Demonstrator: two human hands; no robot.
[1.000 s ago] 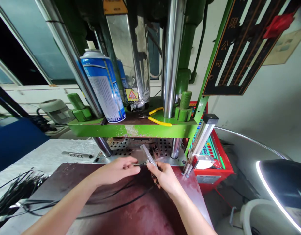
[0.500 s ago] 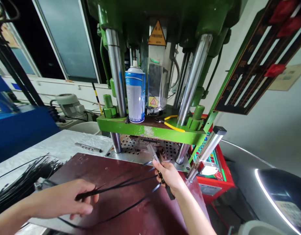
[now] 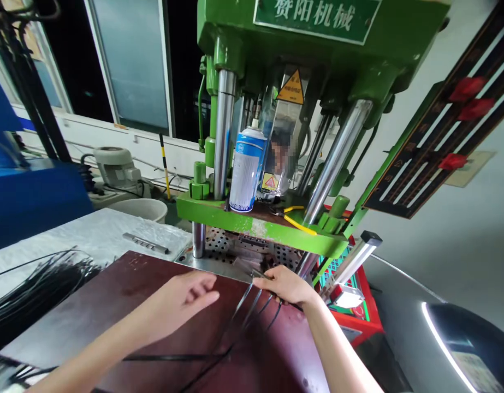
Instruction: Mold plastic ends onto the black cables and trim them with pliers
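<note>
My right hand (image 3: 286,285) is closed around a metal bar (image 3: 258,273) at the front of the press bed, and its fingers cover much of the bar. Several thin black cables (image 3: 252,311) run from the bar down over the dark red board (image 3: 153,289). To the left, above the board, my left hand (image 3: 190,297) is empty, with thumb and loosely curled fingers apart. Beyond the right hand lies the perforated metal bed (image 3: 219,245) of the green press (image 3: 252,224).
A blue-and-white spray can (image 3: 247,172) and yellow-handled pliers (image 3: 296,221) rest on the press's green plate. At left, a bundle of black cables (image 3: 42,289) and another metal bar (image 3: 145,243) lie on the film-covered table (image 3: 100,229). A red control box (image 3: 364,295) stands right.
My left hand has let go of the cables and moved right and up. The cables have dropped toward the board. My right hand has moved slightly right with the metal bar, and the view has shifted.
</note>
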